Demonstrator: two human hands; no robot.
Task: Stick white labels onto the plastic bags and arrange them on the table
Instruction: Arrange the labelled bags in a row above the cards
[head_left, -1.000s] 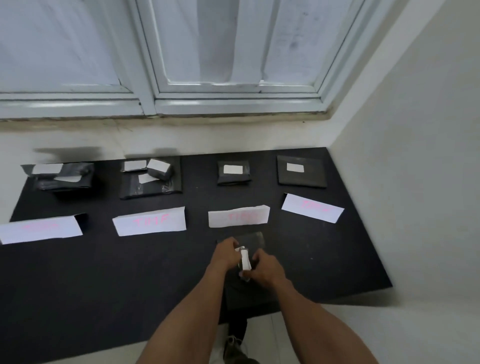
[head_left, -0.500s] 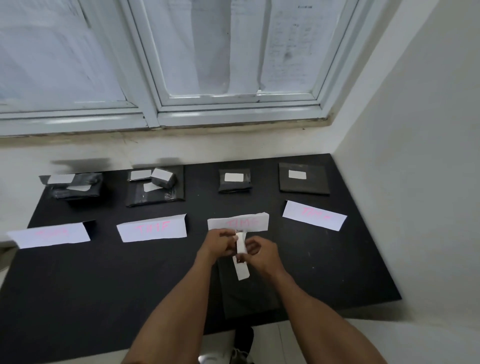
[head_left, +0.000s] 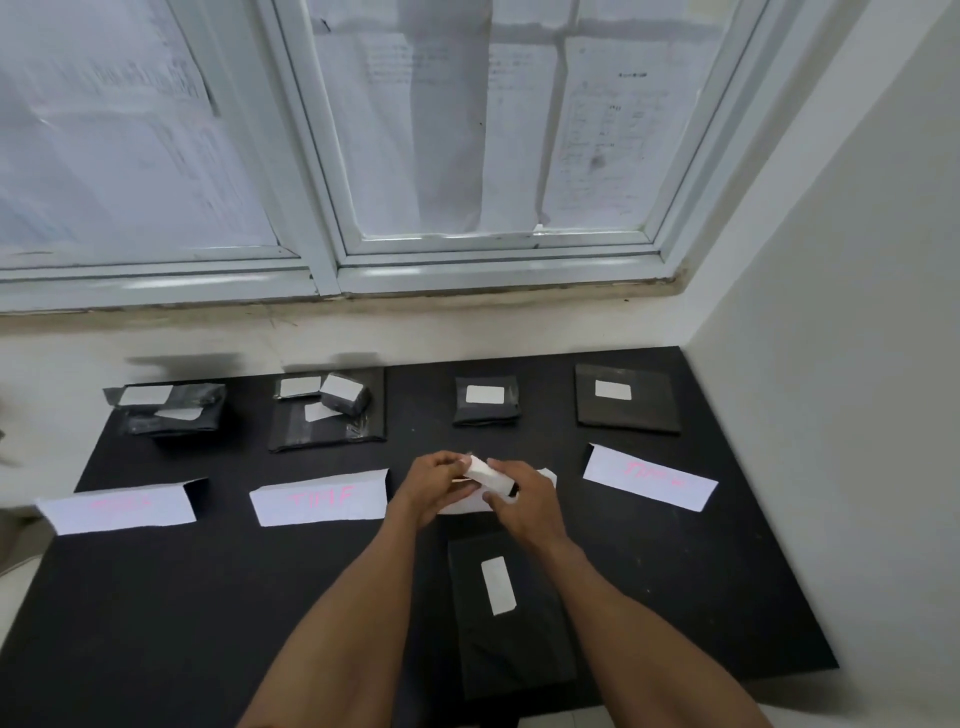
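A flat black plastic bag (head_left: 509, 644) lies near the table's front edge with a white label (head_left: 497, 585) stuck on its upper part. Above it, my left hand (head_left: 434, 486) and my right hand (head_left: 524, 499) are raised together over the third paper sign. Both pinch a small white strip, the label paper (head_left: 485, 472), between fingers and thumbs. Several other black bags with white labels sit along the back: one at far left (head_left: 171, 413), a stack (head_left: 332, 410), a small one (head_left: 487, 400) and a flat one (head_left: 626, 397).
The black table (head_left: 156, 597) stands in a corner, with a white wall on the right and a window behind. White paper signs with pink writing lie in a row: far left (head_left: 119, 506), left middle (head_left: 319, 499), right (head_left: 649, 475). The third sign is mostly hidden by my hands.
The label that hung between my hands is now stuck on the front bag. Both hands have lifted away from the bag toward the signs, still holding a white strip.
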